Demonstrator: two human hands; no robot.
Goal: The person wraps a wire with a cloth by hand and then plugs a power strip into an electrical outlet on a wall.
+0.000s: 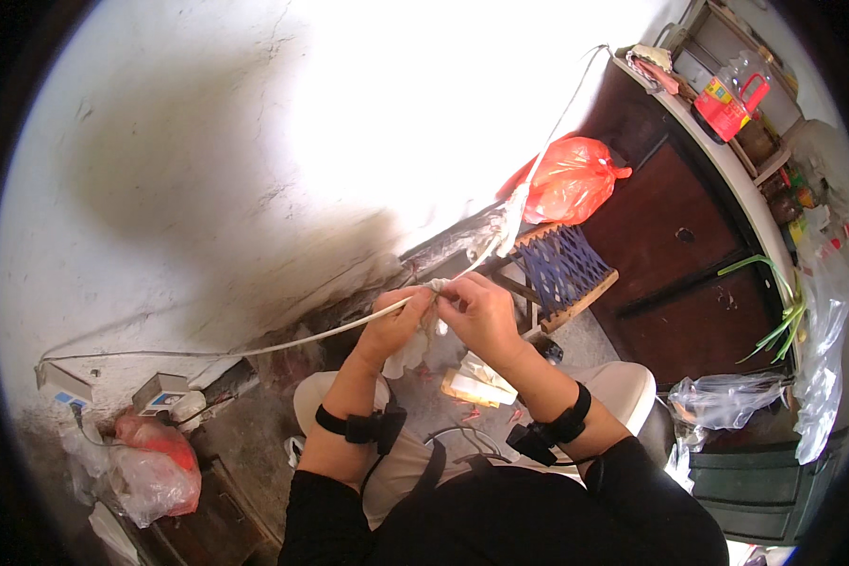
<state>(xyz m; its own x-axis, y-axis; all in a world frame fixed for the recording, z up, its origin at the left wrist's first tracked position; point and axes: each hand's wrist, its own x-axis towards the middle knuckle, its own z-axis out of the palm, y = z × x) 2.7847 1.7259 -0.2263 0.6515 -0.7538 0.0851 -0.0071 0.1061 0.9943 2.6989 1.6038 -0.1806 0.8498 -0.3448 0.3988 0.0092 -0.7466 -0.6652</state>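
A pale cord [325, 337] runs slackly along the wall, from a white box at the lower left up to the cabinet corner at the upper right. Off it, between my hands, hangs a crumpled whitish cloth [418, 351], perhaps a glove. My left hand [390, 324] has its fingers closed on the cloth at the cord. Close against it, my right hand [483, 317] pinches the same bunched fabric; its fingertips are partly hidden. Further along the cord, a second whitish cloth piece [513, 219] hangs beyond my right hand.
A folding stool [566, 274] with blue webbing and a red plastic bag [575, 179] stand by the wall. At right is a dark wooden cabinet [674, 222] bearing a red-labelled bottle [726, 104] and green onions [785, 321]. Plastic bags [151, 472] lie lower left.
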